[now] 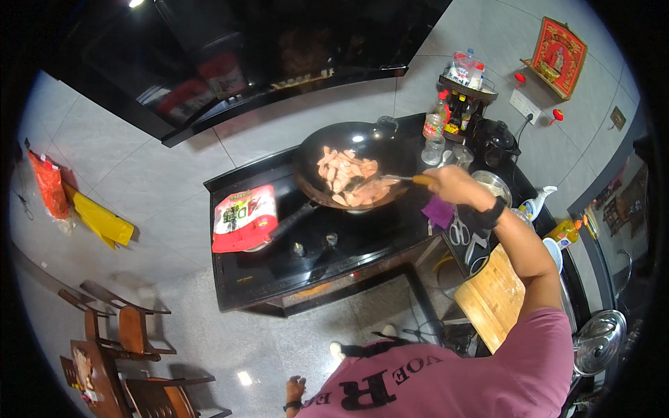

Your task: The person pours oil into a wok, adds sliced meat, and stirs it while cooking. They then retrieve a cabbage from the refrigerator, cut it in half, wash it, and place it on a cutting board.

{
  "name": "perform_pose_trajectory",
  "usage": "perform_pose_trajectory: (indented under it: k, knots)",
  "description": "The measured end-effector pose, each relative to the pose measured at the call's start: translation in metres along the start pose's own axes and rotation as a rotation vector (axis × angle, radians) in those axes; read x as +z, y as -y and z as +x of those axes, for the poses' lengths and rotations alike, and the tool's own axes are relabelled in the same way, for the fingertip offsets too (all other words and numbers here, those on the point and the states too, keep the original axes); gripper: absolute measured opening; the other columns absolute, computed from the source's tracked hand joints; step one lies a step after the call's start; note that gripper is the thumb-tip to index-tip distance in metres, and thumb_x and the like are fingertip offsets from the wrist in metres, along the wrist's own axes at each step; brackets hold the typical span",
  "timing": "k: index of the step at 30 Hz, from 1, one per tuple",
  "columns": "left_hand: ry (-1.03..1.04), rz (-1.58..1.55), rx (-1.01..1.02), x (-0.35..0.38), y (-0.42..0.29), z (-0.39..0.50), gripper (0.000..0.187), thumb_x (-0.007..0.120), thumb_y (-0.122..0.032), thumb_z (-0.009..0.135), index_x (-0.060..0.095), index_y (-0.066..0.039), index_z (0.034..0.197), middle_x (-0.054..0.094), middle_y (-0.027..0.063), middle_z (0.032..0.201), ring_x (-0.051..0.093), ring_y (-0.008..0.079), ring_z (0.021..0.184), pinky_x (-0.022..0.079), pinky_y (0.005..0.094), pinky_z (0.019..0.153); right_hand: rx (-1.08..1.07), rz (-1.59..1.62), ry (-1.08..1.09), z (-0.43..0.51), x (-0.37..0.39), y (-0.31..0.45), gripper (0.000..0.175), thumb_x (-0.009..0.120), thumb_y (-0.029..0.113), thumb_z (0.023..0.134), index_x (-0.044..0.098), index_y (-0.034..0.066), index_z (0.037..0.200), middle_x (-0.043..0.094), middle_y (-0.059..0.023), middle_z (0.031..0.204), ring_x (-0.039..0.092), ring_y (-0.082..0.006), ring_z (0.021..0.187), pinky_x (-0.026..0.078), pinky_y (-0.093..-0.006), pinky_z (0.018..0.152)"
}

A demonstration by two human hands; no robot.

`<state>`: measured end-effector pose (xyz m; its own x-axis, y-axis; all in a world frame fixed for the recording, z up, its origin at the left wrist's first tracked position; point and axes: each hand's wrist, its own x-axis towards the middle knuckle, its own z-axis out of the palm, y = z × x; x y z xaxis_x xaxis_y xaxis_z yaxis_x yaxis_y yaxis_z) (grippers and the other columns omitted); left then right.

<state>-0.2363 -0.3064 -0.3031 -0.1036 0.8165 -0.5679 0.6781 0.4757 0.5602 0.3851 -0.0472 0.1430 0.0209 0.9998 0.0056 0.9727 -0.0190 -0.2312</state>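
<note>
My right hand (453,184) is closed around the wooden handle of a spatula (422,179). The spatula's metal end reaches into a large dark wok (360,137) and touches pale pink sliced meat (346,168) there. The slices lie spread over the wok's bottom and near side. The wok sits over a burner on the black stove (272,271), its long dark handle (292,219) pointing to the front left. Down by my side, away from the stove, hangs my left hand (296,387) with loosely parted fingers and nothing visible in it.
A red-and-white package (245,219) lies on the stove's left side. To the right are scissors (459,231), a purple cloth (439,211), a metal bowl (492,184), bottles (435,125) and a wooden cutting board (491,298). A black range hood (251,57) overhangs the back. Wooden chairs (133,329) stand left.
</note>
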Motion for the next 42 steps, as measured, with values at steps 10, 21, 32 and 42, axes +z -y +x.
perform_pose_trajectory:
  k: [10, 21, 32, 42]
  knots:
    - [0.009, -0.229, -0.051, 0.004, 0.003, 0.019, 0.041, 0.071, -0.021, 0.084, 0.06, 0.006, 0.113, 0.067, 0.0173, 0.077, 0.065, 0.021, 0.057, 0.052, 0.0325, 0.049, -0.001, 0.002, -0.046, 0.001, 0.023, -0.018, 0.033, 0.063, 0.017, 0.087, 0.065, 0.0023, 0.116, 0.068, -0.0253, 0.098, 0.065, -0.0405, 0.095, 0.051, -0.0466, 0.085]
    - [0.001, -0.126, -0.094, 0.002, 0.004, 0.012, 0.04, 0.07, -0.021, 0.084, 0.062, 0.006, 0.112, 0.067, 0.018, 0.081, 0.066, 0.022, 0.059, 0.053, 0.0328, 0.05, -0.002, 0.165, -0.278, 0.064, 0.102, -0.011, 0.025, 0.058, 0.014, 0.089, 0.062, 0.0009, 0.11, 0.066, -0.0275, 0.092, 0.064, -0.0454, 0.09, 0.051, -0.0516, 0.078]
    - [-0.004, -0.089, -0.067, 0.003, -0.005, -0.004, 0.041, 0.07, -0.02, 0.084, 0.061, 0.007, 0.113, 0.067, 0.0187, 0.081, 0.068, 0.0221, 0.062, 0.055, 0.0335, 0.05, -0.039, -0.316, -0.169, 0.012, 0.02, -0.028, 0.031, 0.064, 0.01, 0.08, 0.065, 0.006, 0.111, 0.068, -0.0217, 0.09, 0.067, -0.0385, 0.084, 0.055, -0.0472, 0.072]
    - [0.004, -0.249, -0.127, 0.01, 0.012, 0.021, 0.043, 0.069, -0.021, 0.084, 0.06, 0.007, 0.115, 0.066, 0.0205, 0.091, 0.067, 0.0219, 0.062, 0.054, 0.0327, 0.049, -0.026, -0.282, -0.131, 0.008, 0.003, -0.047, 0.028, 0.065, 0.01, 0.079, 0.071, 0.011, 0.107, 0.068, -0.0199, 0.085, 0.065, -0.0372, 0.083, 0.052, -0.0483, 0.073]
